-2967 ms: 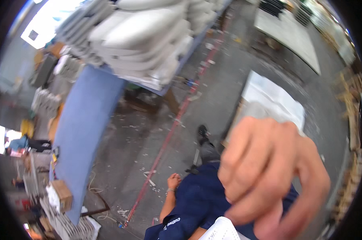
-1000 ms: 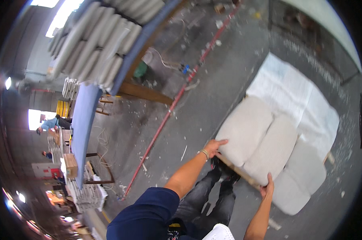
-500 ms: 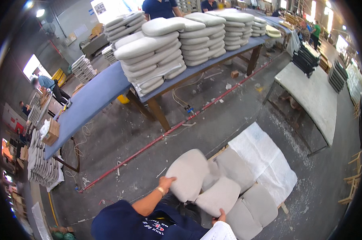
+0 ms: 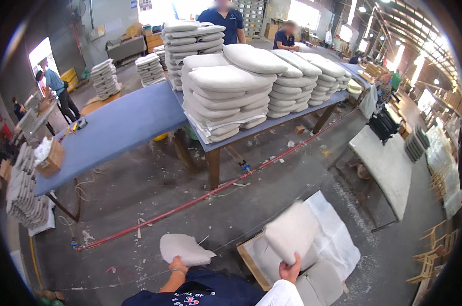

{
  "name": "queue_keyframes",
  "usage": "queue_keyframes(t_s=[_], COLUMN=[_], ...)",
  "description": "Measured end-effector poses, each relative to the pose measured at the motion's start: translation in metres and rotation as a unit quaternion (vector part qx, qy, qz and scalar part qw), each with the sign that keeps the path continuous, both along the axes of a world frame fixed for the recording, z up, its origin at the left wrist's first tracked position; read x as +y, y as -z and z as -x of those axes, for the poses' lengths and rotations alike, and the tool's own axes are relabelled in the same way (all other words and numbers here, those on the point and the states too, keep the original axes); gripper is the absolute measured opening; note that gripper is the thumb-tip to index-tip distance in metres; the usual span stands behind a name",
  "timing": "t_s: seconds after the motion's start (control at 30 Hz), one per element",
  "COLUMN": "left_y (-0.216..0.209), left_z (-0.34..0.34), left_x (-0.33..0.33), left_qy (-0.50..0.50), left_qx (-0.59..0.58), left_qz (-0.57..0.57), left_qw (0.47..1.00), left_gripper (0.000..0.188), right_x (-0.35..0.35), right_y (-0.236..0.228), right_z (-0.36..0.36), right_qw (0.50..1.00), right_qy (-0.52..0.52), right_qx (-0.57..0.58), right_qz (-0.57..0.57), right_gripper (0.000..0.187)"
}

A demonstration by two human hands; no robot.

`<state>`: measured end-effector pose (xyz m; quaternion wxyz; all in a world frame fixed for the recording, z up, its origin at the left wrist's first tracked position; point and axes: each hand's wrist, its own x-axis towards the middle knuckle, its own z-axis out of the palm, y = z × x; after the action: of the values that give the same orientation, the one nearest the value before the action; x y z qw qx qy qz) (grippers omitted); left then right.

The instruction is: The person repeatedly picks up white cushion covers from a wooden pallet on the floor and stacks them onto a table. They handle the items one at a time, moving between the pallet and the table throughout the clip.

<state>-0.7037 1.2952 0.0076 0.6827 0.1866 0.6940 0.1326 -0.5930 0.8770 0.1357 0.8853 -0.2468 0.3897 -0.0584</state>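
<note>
My left hand (image 4: 177,265) is closed on the edge of a light grey seat cushion (image 4: 186,249), held low over the floor on the left. In my right hand (image 4: 291,268) is a second grey seat cushion (image 4: 292,229), gripped by its near edge and tilted up. It hangs over more grey cushions (image 4: 323,283) lying side by side on the floor. A white sheet (image 4: 338,234) spreads beside and partly behind them. Brown cardboard (image 4: 250,261) shows along the left side of this pile. The raised cushion hides part of the pile and sheet.
A blue-topped table (image 4: 113,133) carries tall stacks of grey cushions (image 4: 231,97). A red pipe (image 4: 190,204) runs along the floor. To the right stands a white-topped table (image 4: 379,168) with black stacked pieces (image 4: 383,122). Wooden frames (image 4: 430,250) lie at far right. People work behind the tables.
The two held cushions have moved apart: the left one away to the left and lower, the right one up over the pile toward the white sheet. My view has tilted upward.
</note>
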Motion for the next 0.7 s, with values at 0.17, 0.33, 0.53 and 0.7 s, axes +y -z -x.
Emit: queue_keyframes(t_s=[0.17, 0.33, 0.53, 0.7], left_y=[-0.014, 0.018, 0.018, 0.046], left_z=[-0.004, 0.000, -0.032, -0.037], left_x=[0.073, 0.114, 0.126, 0.151], left_qy=[-0.019, -0.031, -0.097, -0.145], left_qx=[-0.004, -0.036, -0.067, -0.131], left_qz=[0.044, -0.072, -0.051, 0.060], left_qw=[0.999, 0.996, 0.992, 0.979], left_gripper=[0.060, 0.058, 0.054, 0.054], right_x=[0.080, 0.161, 0.235, 0.361], right_y=[-0.149, -0.245, -0.324, -0.334], right_z=[-0.119, -0.183, -0.266, -0.331], right_qw=[0.957, 0.844, 0.815, 0.831], right_qy=[0.007, -0.090, -0.144, -0.140], right_qx=[-0.287, -0.526, -0.494, -0.533], right_qz=[0.044, 0.063, 0.265, 0.080], right_gripper=[0.042, 0.072, 0.059, 0.043])
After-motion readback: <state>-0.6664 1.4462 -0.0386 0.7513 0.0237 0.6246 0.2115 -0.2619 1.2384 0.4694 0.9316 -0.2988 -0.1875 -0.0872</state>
